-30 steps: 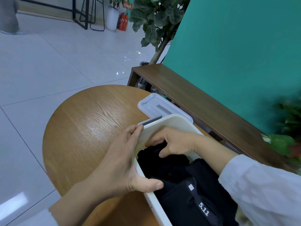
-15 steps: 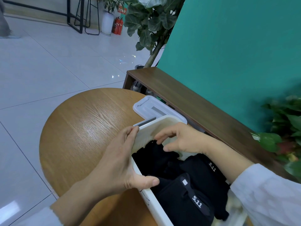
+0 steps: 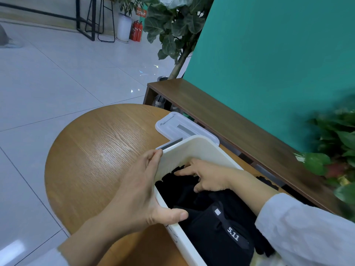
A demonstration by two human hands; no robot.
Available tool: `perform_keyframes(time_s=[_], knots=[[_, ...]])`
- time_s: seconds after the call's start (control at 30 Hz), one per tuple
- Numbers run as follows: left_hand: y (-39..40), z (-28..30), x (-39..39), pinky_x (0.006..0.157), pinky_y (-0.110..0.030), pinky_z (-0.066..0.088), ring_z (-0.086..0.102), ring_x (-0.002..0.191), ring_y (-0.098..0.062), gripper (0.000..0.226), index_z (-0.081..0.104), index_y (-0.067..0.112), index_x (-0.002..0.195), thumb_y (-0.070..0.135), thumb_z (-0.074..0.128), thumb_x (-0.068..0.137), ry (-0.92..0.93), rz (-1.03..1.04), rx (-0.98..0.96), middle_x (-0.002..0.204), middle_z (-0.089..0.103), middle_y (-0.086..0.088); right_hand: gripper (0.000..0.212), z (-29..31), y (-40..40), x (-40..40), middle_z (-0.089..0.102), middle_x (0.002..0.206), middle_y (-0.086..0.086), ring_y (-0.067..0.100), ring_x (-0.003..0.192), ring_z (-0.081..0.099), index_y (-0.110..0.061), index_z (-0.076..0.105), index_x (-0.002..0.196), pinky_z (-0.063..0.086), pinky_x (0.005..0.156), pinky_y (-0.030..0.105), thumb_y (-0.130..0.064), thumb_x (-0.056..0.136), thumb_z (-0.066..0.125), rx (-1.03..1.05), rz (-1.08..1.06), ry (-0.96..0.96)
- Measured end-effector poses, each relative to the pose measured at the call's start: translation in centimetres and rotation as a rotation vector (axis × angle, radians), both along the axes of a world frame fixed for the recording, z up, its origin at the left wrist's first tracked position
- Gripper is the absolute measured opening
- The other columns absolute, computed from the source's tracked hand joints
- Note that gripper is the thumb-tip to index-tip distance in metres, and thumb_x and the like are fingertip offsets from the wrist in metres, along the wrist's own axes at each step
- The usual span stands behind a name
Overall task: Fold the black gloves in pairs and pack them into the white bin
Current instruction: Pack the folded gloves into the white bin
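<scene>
The white bin stands on the round wooden table and holds several black gloves, one with a "5.11" strap. My left hand grips the bin's left wall, thumb hooked over the rim and fingers flat against the outside. My right hand is inside the bin near its far end, fingers spread and pressing down on the black gloves there. Another black glove lies on the table just outside the bin's right side, partly hidden by my right forearm.
The bin's white lid lies flat on the table behind the bin. A dark wooden bench runs along the teal wall on the right. Leafy plants stand at the right edge, and a potted tree stands beyond the bench.
My right hand has shifted inside the bin and spread its fingers flatter on the gloves. My left hand keeps its grip on the bin's wall. The camera moved slightly.
</scene>
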State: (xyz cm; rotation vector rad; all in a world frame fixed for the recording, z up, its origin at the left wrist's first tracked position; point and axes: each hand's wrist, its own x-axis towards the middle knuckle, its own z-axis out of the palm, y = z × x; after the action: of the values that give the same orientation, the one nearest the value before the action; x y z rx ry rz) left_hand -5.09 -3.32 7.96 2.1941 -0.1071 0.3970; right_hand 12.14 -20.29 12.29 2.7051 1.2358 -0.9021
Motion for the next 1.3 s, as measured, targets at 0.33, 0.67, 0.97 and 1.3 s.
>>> perform_keyframes(time_s=[0.33,0.67,0.97,1.3], knots=[[-0.3,0.3,0.4,0.109,-0.021,0.024,0.017,0.133,0.003,0.139,0.005,0.022,0.157,0.094,0.048,0.045,0.03,0.01,0.017,0.145,0.009,0.023,0.062,0.4,-0.2,0.0,0.046,0.12,0.002,0.019,0.11,0.051,-0.031,0.046,0.144,0.041,0.102,0.03,-0.015,0.088,0.069,0.047,-0.037,0.045],[-0.7,0.5,1.0,0.105,-0.017,0.021,0.014,0.132,0.007,0.139,0.004,0.024,0.157,0.096,0.048,0.045,0.042,0.006,0.023,0.142,0.007,0.028,0.07,0.0,-0.5,0.7,0.051,0.113,-0.003,0.003,0.09,0.053,-0.03,0.043,0.146,0.046,0.092,0.021,-0.006,0.086,0.07,0.046,-0.037,0.048],[-1.7,1.4,0.8,0.113,-0.028,0.023,0.017,0.137,-0.005,0.139,0.005,0.023,0.156,0.097,0.042,0.044,0.103,0.118,0.104,0.151,0.013,0.015,0.065,4.8,-1.7,-0.2,0.064,0.115,-0.013,0.001,0.109,0.06,-0.029,0.054,0.137,0.046,0.102,0.028,-0.026,0.079,0.08,0.293,-0.244,0.102],[-2.6,2.5,1.0,0.122,-0.043,-0.002,-0.008,0.15,-0.021,0.146,0.01,0.014,0.155,0.106,0.004,0.043,0.115,0.163,0.369,0.163,-0.003,-0.007,0.061,9.9,-8.7,-4.0,0.054,0.14,-0.011,0.002,0.129,0.048,-0.026,0.053,0.139,0.036,0.113,0.031,-0.027,0.083,0.077,0.382,-0.412,-0.05]])
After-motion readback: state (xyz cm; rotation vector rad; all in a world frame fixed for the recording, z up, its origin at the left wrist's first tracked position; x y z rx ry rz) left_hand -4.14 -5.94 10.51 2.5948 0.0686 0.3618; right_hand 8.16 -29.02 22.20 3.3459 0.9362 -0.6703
